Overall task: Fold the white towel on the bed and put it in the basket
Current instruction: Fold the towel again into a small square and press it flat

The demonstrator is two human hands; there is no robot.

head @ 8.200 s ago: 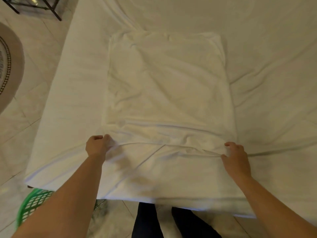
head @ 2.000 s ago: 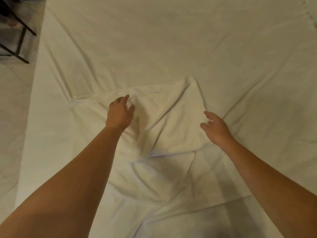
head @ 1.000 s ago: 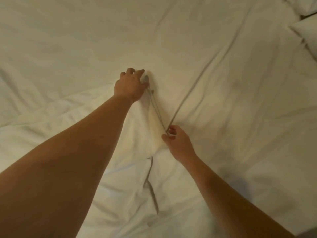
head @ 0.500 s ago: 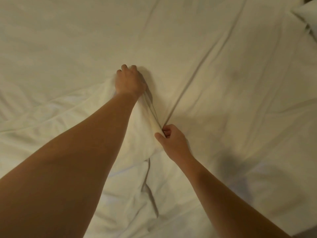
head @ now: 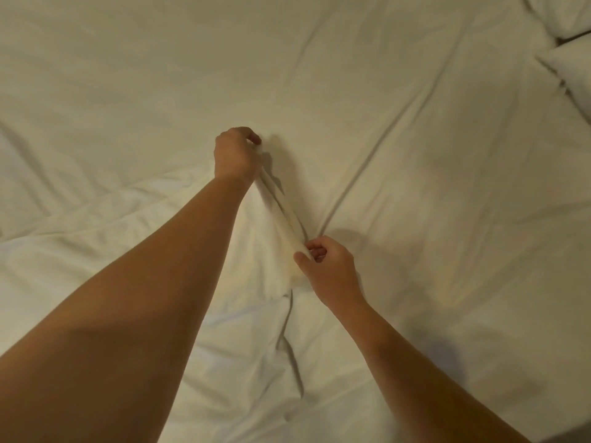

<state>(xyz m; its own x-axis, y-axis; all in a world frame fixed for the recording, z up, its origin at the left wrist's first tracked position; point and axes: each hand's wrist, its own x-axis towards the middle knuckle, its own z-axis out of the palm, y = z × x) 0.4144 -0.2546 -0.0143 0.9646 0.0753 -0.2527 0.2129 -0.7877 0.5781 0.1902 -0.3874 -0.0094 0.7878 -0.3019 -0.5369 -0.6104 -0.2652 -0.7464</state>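
The white towel [head: 265,251] lies crumpled on the white bed sheet [head: 415,107], hard to tell from it. Its far edge is lifted and stretched taut between my two hands. My left hand [head: 235,155] pinches one corner of that edge farther out on the bed. My right hand [head: 329,266] pinches the other corner nearer to me. The rest of the towel sags down to the left and under my left forearm. The basket is out of view.
White pillows [head: 572,59] lie at the top right corner. Long creases run across the sheet to the right of my hands. A grey strip of floor shows at the bottom right corner.
Both hands have closed on the towel's edge and raised it a little off the sheet. The view has shifted slightly, showing more of the pillows at the right.
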